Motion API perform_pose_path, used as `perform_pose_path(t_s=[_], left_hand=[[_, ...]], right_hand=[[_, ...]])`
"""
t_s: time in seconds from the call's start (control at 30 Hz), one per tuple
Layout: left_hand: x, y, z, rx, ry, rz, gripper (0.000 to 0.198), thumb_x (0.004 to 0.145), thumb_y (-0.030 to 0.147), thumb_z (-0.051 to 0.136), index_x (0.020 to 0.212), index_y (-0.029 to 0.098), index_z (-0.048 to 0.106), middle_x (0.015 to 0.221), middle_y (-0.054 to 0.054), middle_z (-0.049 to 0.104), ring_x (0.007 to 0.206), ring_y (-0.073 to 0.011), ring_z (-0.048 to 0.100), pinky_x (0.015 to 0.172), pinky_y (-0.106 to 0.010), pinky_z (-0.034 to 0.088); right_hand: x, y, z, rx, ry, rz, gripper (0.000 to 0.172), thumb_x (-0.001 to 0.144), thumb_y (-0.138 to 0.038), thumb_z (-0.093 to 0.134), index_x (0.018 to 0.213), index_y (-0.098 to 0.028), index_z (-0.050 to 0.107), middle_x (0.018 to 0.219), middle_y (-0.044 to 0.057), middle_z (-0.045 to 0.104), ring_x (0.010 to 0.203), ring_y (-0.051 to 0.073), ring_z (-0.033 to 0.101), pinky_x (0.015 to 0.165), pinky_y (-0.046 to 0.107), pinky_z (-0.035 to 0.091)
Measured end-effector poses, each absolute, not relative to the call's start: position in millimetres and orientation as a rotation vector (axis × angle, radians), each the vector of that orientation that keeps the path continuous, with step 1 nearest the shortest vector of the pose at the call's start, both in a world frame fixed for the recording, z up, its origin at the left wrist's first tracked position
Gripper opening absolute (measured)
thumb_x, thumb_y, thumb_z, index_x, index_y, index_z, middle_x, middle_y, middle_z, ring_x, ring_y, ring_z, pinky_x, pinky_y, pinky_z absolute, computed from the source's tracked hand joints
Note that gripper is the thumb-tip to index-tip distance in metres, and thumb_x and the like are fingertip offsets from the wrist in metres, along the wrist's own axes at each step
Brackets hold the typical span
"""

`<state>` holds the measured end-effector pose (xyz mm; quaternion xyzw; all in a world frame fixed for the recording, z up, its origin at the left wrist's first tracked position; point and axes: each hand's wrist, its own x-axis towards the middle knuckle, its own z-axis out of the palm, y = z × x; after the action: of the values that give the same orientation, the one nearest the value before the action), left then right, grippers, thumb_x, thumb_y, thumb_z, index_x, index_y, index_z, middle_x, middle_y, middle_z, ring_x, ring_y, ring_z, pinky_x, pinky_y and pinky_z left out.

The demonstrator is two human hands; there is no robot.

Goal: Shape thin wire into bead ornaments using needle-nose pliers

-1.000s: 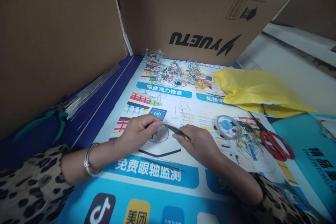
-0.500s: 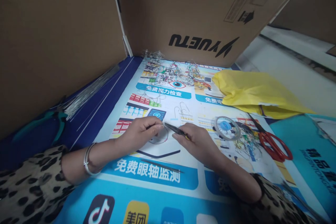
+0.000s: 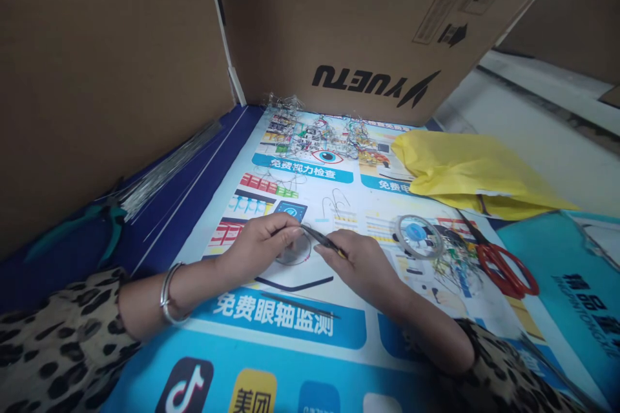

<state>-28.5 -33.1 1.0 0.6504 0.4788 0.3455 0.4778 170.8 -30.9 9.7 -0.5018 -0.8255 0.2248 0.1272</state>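
Observation:
My left hand [image 3: 264,244] pinches a thin wire loop [image 3: 310,246] that hangs in a rough circle below the fingertips, with a small pinkish spot on its right side. My right hand [image 3: 361,263] is closed round dark, slim-nosed pliers [image 3: 323,239]. Their tips meet the wire right beside my left fingertips; whether the jaws grip it is too small to tell. Under the hands lies a printed poster sheet [image 3: 310,361], with a few thin dark rods [image 3: 300,304] on it near me.
Tangled wire pieces [image 3: 329,135] lie at the back before a cardboard box [image 3: 339,26]. Left are teal-handled pliers [image 3: 113,229] and straight wires [image 3: 167,164]. Right are a tape roll [image 3: 417,237], red scissors [image 3: 506,268], a yellow bag [image 3: 475,168] and a teal packet [image 3: 571,284].
My right hand and the pliers have shifted slightly left, and the pliers have tilted a little. The left hand still pinches the wire loop.

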Motion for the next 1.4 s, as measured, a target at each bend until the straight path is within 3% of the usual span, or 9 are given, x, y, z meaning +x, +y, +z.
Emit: perform_pose_path(t_s=[0.23,0.47,0.7,1.4], left_hand=[[-27.0,-30.4,-1.0,1.511,1.130,0.873,0.017,0.083,0.031,0.050,0.077,0.016,0.057,0.058,0.004,0.050,0.050,-0.0072,0.043,0.050,-0.021,0.037],[-30.6,-30.2,3.1,1.393,1.040,0.860,0.034,0.086,0.044,0.044,0.078,0.014,0.057,0.065,-0.001,0.055,0.053,-0.0085,0.049,0.047,-0.020,0.035],[-28.2,-32.4,6.7,1.293,1.040,0.807,0.030,0.082,0.039,0.054,0.066,0.014,0.055,0.057,0.001,0.055,0.047,-0.0063,0.045,0.045,-0.019,0.034],[-26.6,-32.1,6.8,1.306,1.011,0.816,0.027,0.083,0.035,0.052,0.066,0.014,0.055,0.053,0.003,0.054,0.043,-0.0057,0.043,0.043,-0.018,0.034]], right_hand=[[170.3,-30.6,8.0,-1.480,-2.396,0.637,0.029,0.087,-0.040,0.043,0.071,-0.019,0.054,0.070,0.001,0.057,0.064,0.013,0.050,0.056,0.023,0.030],[172.3,-28.0,10.5,-1.510,-2.261,0.691,0.034,0.086,-0.041,0.043,0.061,-0.019,0.045,0.059,-0.002,0.050,0.056,0.011,0.045,0.051,0.023,0.027],[174.7,-28.2,10.6,-1.477,-2.223,0.703,0.032,0.086,-0.040,0.044,0.061,-0.019,0.045,0.058,-0.003,0.048,0.055,0.010,0.044,0.051,0.023,0.027],[170.8,-33.2,12.3,-1.398,-2.317,0.743,0.033,0.087,-0.041,0.043,0.064,-0.018,0.049,0.061,-0.001,0.052,0.058,0.010,0.046,0.052,0.022,0.028]])
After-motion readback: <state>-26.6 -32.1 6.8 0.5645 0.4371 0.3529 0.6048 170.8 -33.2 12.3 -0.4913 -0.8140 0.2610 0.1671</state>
